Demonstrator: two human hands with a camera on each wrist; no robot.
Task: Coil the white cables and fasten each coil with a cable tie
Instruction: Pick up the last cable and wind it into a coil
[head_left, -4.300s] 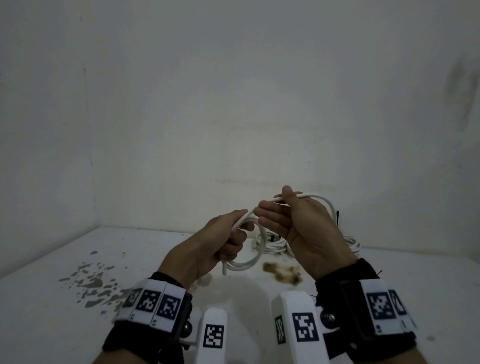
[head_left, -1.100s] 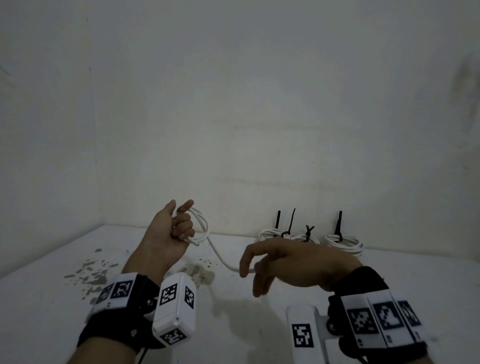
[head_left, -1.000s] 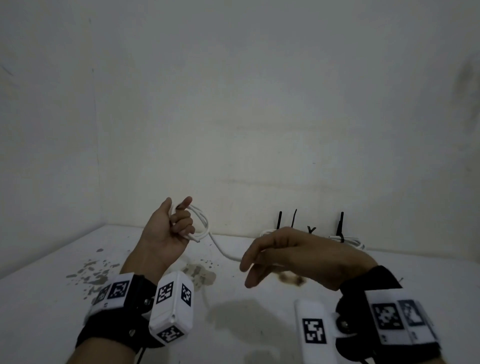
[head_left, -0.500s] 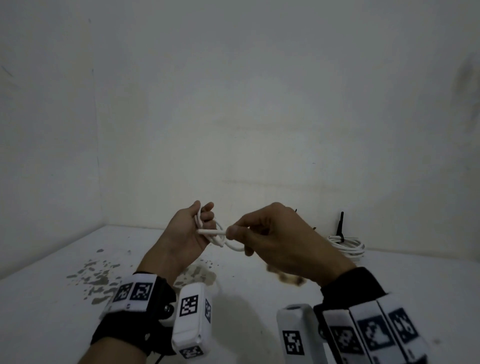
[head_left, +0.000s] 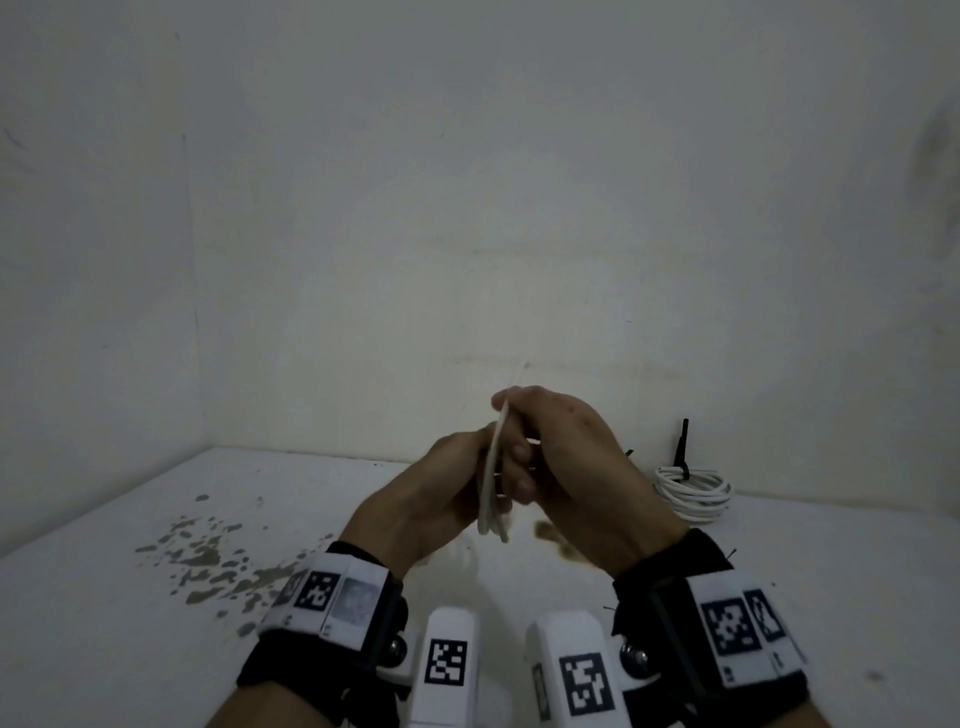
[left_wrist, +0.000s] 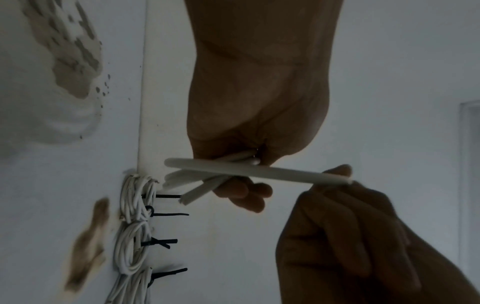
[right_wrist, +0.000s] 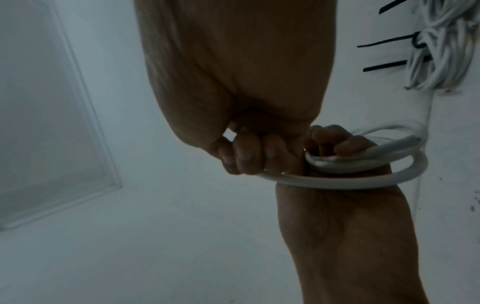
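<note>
A white cable (head_left: 492, 483) is wound into a small coil, seen edge-on between my two hands above the white table (head_left: 779, 597). My left hand (head_left: 447, 488) grips the loops (left_wrist: 223, 162), and one cut end (left_wrist: 187, 197) sticks out below its fingers. My right hand (head_left: 566, 457) pinches a run of the same cable (left_wrist: 259, 171) and holds it against the coil. In the right wrist view the loop (right_wrist: 337, 182) curves from my right hand's curled fingers (right_wrist: 246, 158) round the left hand (right_wrist: 342, 226).
Several tied coils (left_wrist: 133, 226) with black cable ties (left_wrist: 161, 242) lie along the back wall; in the head view one tied coil (head_left: 693, 488) shows at the right. A brown stain (head_left: 553, 538) and grey chipped patches (head_left: 208, 561) mark the table. Walls close off the back and left.
My right hand reached down, took the loose run of cable and brought it up to the left hand. Both hands have moved together to the middle, and the coil now stands edge-on.
</note>
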